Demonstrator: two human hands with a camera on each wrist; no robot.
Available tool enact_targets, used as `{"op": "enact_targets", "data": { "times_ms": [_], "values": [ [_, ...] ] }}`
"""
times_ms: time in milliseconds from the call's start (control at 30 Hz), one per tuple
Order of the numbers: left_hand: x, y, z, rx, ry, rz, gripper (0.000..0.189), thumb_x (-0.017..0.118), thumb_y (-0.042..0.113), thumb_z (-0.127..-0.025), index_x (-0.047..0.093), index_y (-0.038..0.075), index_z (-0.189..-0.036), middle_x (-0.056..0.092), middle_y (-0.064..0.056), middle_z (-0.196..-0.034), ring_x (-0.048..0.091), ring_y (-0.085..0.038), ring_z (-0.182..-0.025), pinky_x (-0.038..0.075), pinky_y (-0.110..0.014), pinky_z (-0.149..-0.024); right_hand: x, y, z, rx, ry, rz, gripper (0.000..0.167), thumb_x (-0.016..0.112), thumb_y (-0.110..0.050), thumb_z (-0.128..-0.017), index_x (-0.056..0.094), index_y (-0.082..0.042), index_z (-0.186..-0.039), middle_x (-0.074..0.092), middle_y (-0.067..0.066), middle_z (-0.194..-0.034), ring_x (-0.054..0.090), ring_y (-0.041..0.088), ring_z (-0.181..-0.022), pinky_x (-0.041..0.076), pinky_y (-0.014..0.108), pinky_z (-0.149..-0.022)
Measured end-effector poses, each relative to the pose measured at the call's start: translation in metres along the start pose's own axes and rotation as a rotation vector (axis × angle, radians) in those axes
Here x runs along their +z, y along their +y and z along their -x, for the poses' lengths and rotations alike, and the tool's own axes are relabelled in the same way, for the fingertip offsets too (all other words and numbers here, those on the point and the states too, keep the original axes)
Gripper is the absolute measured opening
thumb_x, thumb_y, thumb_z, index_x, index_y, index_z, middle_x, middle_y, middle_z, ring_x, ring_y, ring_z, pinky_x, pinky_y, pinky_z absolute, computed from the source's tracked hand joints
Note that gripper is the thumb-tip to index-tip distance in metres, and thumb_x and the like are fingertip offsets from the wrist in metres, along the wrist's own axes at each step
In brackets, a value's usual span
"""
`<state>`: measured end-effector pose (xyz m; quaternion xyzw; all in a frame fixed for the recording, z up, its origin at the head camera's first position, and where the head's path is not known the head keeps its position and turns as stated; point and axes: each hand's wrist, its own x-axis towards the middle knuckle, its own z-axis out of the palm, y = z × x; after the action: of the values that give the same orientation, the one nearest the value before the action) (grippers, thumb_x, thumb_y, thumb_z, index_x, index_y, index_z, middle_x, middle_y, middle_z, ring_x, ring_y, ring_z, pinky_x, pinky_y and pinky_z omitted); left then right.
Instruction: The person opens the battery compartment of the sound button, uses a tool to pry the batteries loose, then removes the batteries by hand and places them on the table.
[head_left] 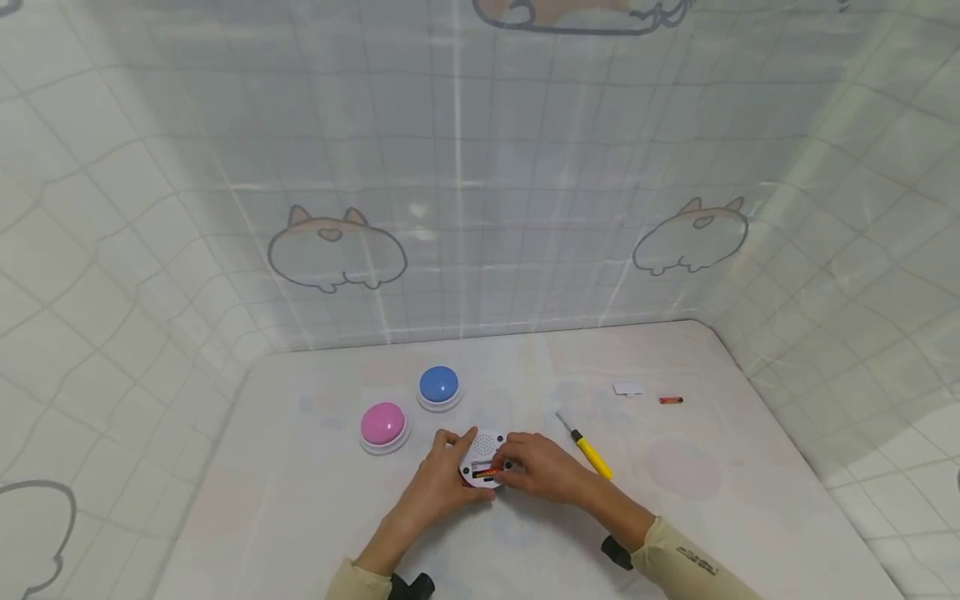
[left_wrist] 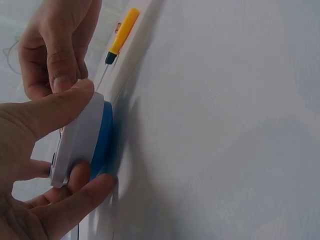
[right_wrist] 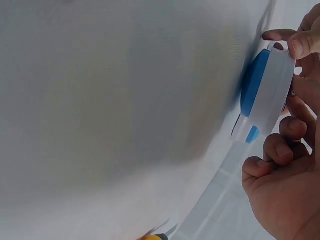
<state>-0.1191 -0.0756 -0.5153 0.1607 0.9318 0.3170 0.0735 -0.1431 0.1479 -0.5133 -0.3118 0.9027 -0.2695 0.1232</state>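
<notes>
A round white push-button buzzer [head_left: 486,444] lies face down, its back showing speaker holes and an uncovered battery slot. Its blue dome [left_wrist: 103,140] faces the table in the left wrist view. My left hand [head_left: 441,477] grips the buzzer by its rim, thumb and fingers spread round the side. Over the slot, my right hand [head_left: 546,468] pinches a small red-and-black battery [head_left: 486,473], whose far end lies in the slot. The fingertips partly cover the near end of the battery.
A pink-domed buzzer [head_left: 383,425] and a blue-domed one [head_left: 438,386] stand to the left. On the right lie a yellow-handled screwdriver [head_left: 591,454], a small white cover [head_left: 627,388] and another red battery [head_left: 671,400]. Patterned curtain walls [head_left: 517,250] surround the table.
</notes>
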Motion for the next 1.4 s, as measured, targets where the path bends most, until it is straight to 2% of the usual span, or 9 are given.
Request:
{"op": "enact_targets", "data": {
  "times_ms": [200, 400, 600, 733, 967, 1067, 1200, 1267, 1400],
  "values": [
    [-0.001, 0.0, 0.003, -0.032, 0.016, -0.001, 0.099, 0.092, 0.045, -0.069, 0.046, 0.009, -0.149, 0.046, -0.015, -0.124, 0.054, -0.022, -0.09, 0.048, -0.042, -0.08, -0.006, 0.007, 0.01, 0.006, 0.087, -0.037, 0.012, 0.069, -0.033, -0.097, 0.071, -0.031, -0.108, 0.056, -0.018, -0.09, 0.055, 0.008, -0.083, 0.047, 0.023, -0.075],
    [-0.004, -0.007, 0.009, -0.065, 0.018, -0.01, 0.098, 0.092, 0.045, -0.068, 0.048, 0.012, -0.149, 0.047, -0.015, -0.127, 0.055, -0.021, -0.089, 0.049, -0.043, -0.081, -0.027, 0.029, 0.032, 0.031, 0.205, -0.069, 0.011, 0.072, -0.029, -0.095, 0.07, -0.034, -0.104, 0.05, -0.016, -0.081, 0.049, 0.007, -0.076, 0.043, 0.024, -0.067],
    [-0.012, -0.015, 0.021, -0.116, 0.005, 0.0, 0.099, 0.092, 0.046, -0.067, 0.047, 0.014, -0.15, 0.047, -0.014, -0.127, 0.054, -0.016, -0.082, 0.047, -0.038, -0.078, -0.053, 0.064, 0.062, 0.163, 0.272, -0.098, 0.013, 0.075, -0.026, -0.093, 0.071, -0.034, -0.102, 0.052, -0.013, -0.082, 0.05, 0.013, -0.08, 0.044, 0.026, -0.07],
    [-0.021, -0.022, 0.032, -0.146, 0.011, 0.012, 0.099, 0.093, 0.044, -0.066, 0.048, 0.014, -0.149, 0.047, -0.013, -0.125, 0.053, -0.013, -0.078, 0.046, -0.034, -0.075, -0.073, 0.094, 0.083, 0.276, 0.317, -0.045, 0.013, 0.075, -0.021, -0.092, 0.073, -0.029, -0.103, 0.057, -0.011, -0.087, 0.05, 0.015, -0.083, 0.044, 0.028, -0.071],
    [-0.038, -0.039, 0.049, -0.208, 0.052, -0.013, 0.1, 0.094, 0.044, -0.063, 0.05, 0.015, -0.148, 0.048, -0.01, -0.125, 0.054, -0.016, -0.086, 0.048, -0.039, -0.081, -0.101, 0.147, 0.118, 0.445, 0.345, -0.012, 0.013, 0.073, -0.018, -0.093, 0.075, -0.019, -0.106, 0.06, 0.001, -0.091, 0.048, 0.02, -0.079, 0.04, 0.031, -0.064],
    [-0.046, -0.047, 0.055, -0.226, 0.062, -0.016, 0.101, 0.095, 0.044, -0.063, 0.05, 0.014, -0.148, 0.048, -0.01, -0.125, 0.055, -0.018, -0.09, 0.049, -0.04, -0.085, -0.105, 0.164, 0.132, 0.481, 0.349, -0.003, 0.013, 0.072, -0.02, -0.095, 0.076, -0.019, -0.106, 0.068, 0.01, -0.108, 0.054, 0.025, -0.088, 0.044, 0.035, -0.071],
    [-0.056, -0.057, 0.063, -0.262, 0.06, -0.025, 0.102, 0.093, 0.045, -0.065, 0.047, 0.014, -0.15, 0.048, -0.011, -0.128, 0.054, -0.015, -0.087, 0.047, -0.038, -0.083, -0.105, 0.18, 0.143, 0.503, 0.342, -0.01, 0.016, 0.069, -0.022, -0.096, 0.075, -0.017, -0.11, 0.065, 0.014, -0.132, 0.057, 0.027, -0.097, 0.047, 0.038, -0.076],
    [-0.061, -0.062, 0.069, -0.282, 0.053, -0.025, 0.103, 0.093, 0.045, -0.065, 0.046, 0.013, -0.151, 0.047, -0.013, -0.129, 0.053, -0.014, -0.083, 0.046, -0.036, -0.079, -0.103, 0.186, 0.145, 0.512, 0.333, -0.01, 0.017, 0.069, -0.023, -0.096, 0.075, -0.014, -0.11, 0.064, 0.015, -0.133, 0.056, 0.025, -0.094, 0.046, 0.035, -0.074],
    [-0.071, -0.07, 0.078, -0.308, 0.041, -0.049, 0.104, 0.092, 0.047, -0.066, 0.045, 0.011, -0.152, 0.046, -0.016, -0.13, 0.053, -0.014, -0.082, 0.045, -0.035, -0.076, -0.101, 0.194, 0.149, 0.551, 0.308, -0.009, 0.017, 0.067, -0.02, -0.096, 0.073, -0.012, -0.11, 0.065, 0.019, -0.122, 0.05, 0.022, -0.083, 0.042, 0.032, -0.065]
  ]
}}
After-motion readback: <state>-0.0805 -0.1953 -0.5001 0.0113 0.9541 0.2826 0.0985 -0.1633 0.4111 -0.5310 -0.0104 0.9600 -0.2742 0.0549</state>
